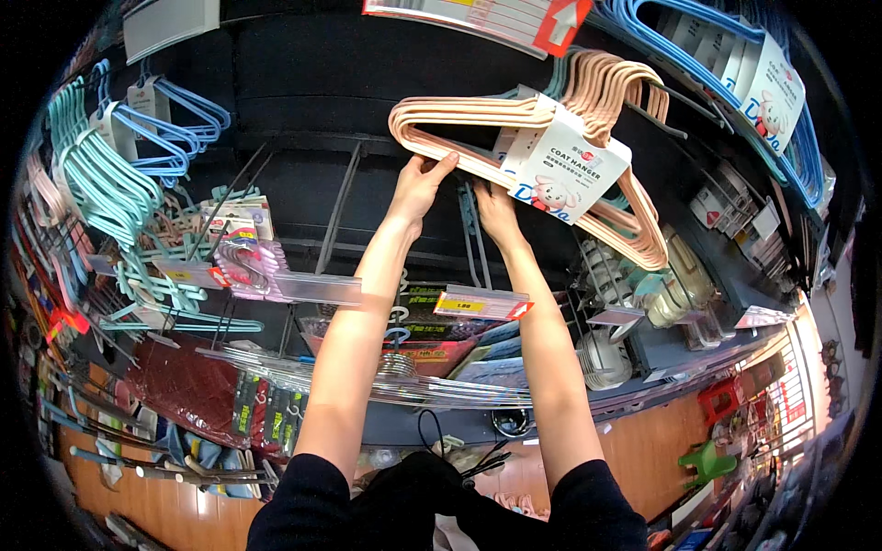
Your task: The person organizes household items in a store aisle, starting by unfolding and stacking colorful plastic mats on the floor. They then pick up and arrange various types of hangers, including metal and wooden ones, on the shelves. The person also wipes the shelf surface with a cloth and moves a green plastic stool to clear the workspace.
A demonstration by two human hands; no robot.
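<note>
A bundle of peach coat hangers hangs at upper centre, hooks grouped over a metal display prong. Around the bundle is a white card sleeve with a cartoon dog and printing. My left hand is at the lower bar of the bundle's left end, thumb in front and fingers partly behind it. Just to the right, my right hand reaches up under the same bar beside the card. Its fingertips are hidden behind the hangers, so its grip cannot be made out. Teal hangers show partly behind the peach ones.
Mint hangers and blue hangers hang at left, more blue hangers at upper right. Bare prongs jut from the dark back panel. Price-tag holders stick out near my forearms. A green stool stands on the floor.
</note>
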